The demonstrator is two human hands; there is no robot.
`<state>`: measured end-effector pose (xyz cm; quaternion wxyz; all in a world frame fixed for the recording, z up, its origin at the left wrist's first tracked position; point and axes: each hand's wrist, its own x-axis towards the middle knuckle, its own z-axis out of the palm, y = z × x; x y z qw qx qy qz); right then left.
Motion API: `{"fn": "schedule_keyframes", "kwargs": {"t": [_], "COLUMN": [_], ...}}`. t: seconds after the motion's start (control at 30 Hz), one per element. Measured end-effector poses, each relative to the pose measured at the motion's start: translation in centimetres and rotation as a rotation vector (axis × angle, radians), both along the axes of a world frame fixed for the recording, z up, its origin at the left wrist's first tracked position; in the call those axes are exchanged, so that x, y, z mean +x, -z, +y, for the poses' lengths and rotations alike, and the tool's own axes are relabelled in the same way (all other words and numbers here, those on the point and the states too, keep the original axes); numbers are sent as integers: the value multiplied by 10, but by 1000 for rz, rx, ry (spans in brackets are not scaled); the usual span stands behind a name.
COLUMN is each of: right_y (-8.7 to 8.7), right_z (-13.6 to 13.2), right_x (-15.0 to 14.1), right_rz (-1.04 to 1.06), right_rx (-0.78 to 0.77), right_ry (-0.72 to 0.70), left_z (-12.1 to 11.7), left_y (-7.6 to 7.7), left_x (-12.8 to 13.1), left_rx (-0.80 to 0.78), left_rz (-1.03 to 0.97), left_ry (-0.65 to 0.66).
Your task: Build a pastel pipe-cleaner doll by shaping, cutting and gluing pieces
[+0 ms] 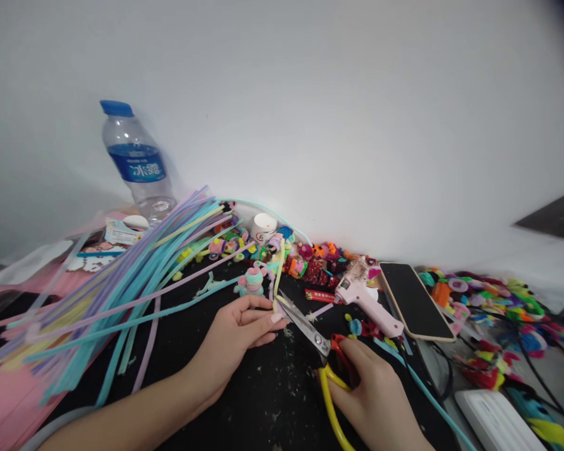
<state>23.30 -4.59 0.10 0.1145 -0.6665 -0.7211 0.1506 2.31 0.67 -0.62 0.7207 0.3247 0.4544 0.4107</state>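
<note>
- Bottle point(126, 133): blue label point(138, 164) bears large white characters "冰露"; smaller line above, illegible.
- Red strip point(320, 295): small white characters, not legible.
- White cup point(264, 228): partial printed mark on its side, not legible.
- Pale blue-and-white card point(122, 232): fine print, not legible.

A plain pale wall point(357, 125), greyer toward the left, stands behind a black, speckled work surface point(244, 401).

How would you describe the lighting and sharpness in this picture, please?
In the head view, light is soft, with a faint shadow on the wall beside the bottle; the fuzzy strips blur toward lower left, while the scissors look sharper.
</note>
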Motion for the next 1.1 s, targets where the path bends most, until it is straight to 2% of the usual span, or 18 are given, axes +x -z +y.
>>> {"fn": "schedule_keyframes", "kwargs": {"t": [0.57,0.93,1.1], "right_y": [4,-4,-5], "right_z": [-1,1,0], "right_x": [1,-3,-2], "right_rz": [-193,-128,-118], "right_rx": [135,76,101], "right_ry": [-54,-39,-35], "left_z": [0,-1,-1], "left_y": [-1,-1,-2], "left_x": [0,-1,-1], "left_rx": [8,22,25], "left_rz": [13,27,29], "left_ry": [12,62,58]}}
